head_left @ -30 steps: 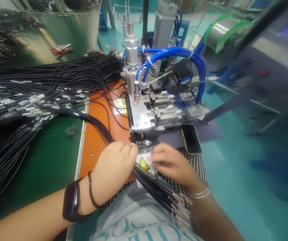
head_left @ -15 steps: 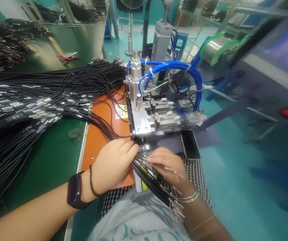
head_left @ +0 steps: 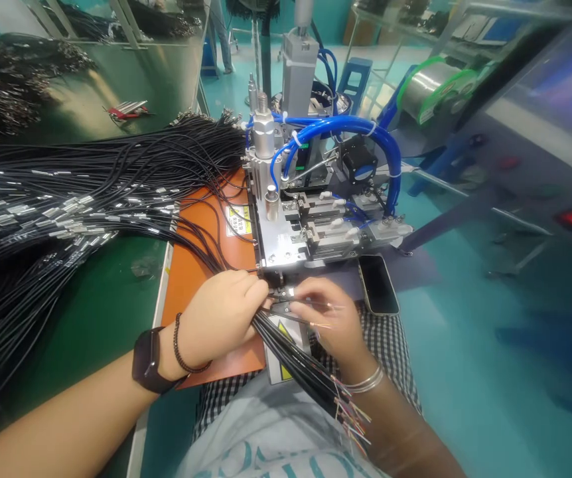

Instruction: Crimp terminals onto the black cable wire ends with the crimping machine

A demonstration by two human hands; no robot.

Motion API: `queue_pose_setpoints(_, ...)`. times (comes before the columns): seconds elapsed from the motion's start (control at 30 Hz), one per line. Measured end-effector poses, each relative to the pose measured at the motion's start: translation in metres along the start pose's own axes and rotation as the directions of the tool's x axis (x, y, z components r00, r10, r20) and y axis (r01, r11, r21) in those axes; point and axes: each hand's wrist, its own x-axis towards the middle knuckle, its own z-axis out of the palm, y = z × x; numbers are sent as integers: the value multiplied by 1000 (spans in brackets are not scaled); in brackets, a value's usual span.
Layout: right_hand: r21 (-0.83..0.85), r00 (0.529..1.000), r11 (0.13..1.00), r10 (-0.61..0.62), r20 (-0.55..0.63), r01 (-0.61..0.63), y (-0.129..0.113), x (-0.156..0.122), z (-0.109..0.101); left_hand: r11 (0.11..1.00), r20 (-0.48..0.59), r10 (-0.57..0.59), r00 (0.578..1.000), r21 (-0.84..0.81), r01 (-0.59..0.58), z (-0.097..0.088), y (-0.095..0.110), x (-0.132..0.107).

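Cable work at a bench machine: a person's left hand point(head_left: 216, 318) closes around a bundle of black cables point(head_left: 290, 355) at the front of a pneumatic wire-processing machine point(head_left: 279, 245), the sheathed lengths running out past the right wrist to stripped ends point(head_left: 350, 418) of fine coloured conductors. The right hand point(head_left: 328, 318) works just beside it, fingers blurred over a slim wire point(head_left: 310, 304) near a small steel clamp point(head_left: 286, 292); whether they pinch it cannot be told. The bundle lies across a yellow-marked warning label point(head_left: 283, 338), directly before the machine's polished metal plate. Glossy blue pneumatic tubing point(head_left: 346, 123) arcs over the machined blocks, cinched with white cable ties point(head_left: 296, 139). To the left, a dense sweep of matte black cables point(head_left: 67, 212), tipped with silver ferrules, spreads over an orange mat point(head_left: 191, 292) and a green table point(head_left: 101, 305). A smartphone point(head_left: 378, 284) lies face up beside the machine, near a checked cloth point(head_left: 385, 345) across the person's lap. A spool of silver wire point(head_left: 438, 93) with green flanges sits beyond.
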Motion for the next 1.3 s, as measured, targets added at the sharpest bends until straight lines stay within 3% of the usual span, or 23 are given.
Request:
queue_pose_setpoints(0.1, 268, 987, 962, -2, -159, 45, 4, -4, -3, 999, -28, -5, 1000, -32, 4, -5, -6, 1)
queue_pose_setpoints(0.17, 315, 981, 947, 7, -192, 55, 4, -5, -5, 999, -33, -25, 999, -28, 24, -8, -9, 2)
queue_pose_setpoints(0.27, 147, 986, 989, 20, -168, 5, 1, -6, -6, 999, -4, -42, 999, -13, 42, -9, -5, 1)
queue_pose_setpoints(0.4, -26, 997, 999, -42, 60, 44, 1, -6, -1, 997, 17, 20, 1000, -74, -19, -4, 7, -2)
queue_pose_setpoints(0.47, -39, 991, 995, -89, 105, 93, 2, -5, 2, 993, -10, 13, 1000, -116, -14, -2, 11, -4)
queue_pose_setpoints(0.6, -129, 986, 979, -150, 68, 158, 2, -2, 4, 995, -6, -6, 1000, -104, 5, -1, 12, -7)
queue_pose_setpoints(0.73, -243, 992, 963, -125, -3, 121, -1, -3, 2, 996, 46, -3, 999, -91, 7, -3, 11, -8)
queue_pose_setpoints(0.93, -360, 991, 932, -90, -101, 48, -7, -9, 0, 990, -46, -79, 996, -116, 74, 0, 12, -5)
queue_pose_setpoints(1.13, -290, 981, 955, 0, -193, -57, -9, -9, 5, 990, -103, -89, 991, -118, 76, -1, 14, -3)
queue_pose_setpoints(1.3, -246, 979, 967, 17, -205, -69, -9, -11, 8, 992, -123, -86, 989, -98, 74, 1, 13, -4)
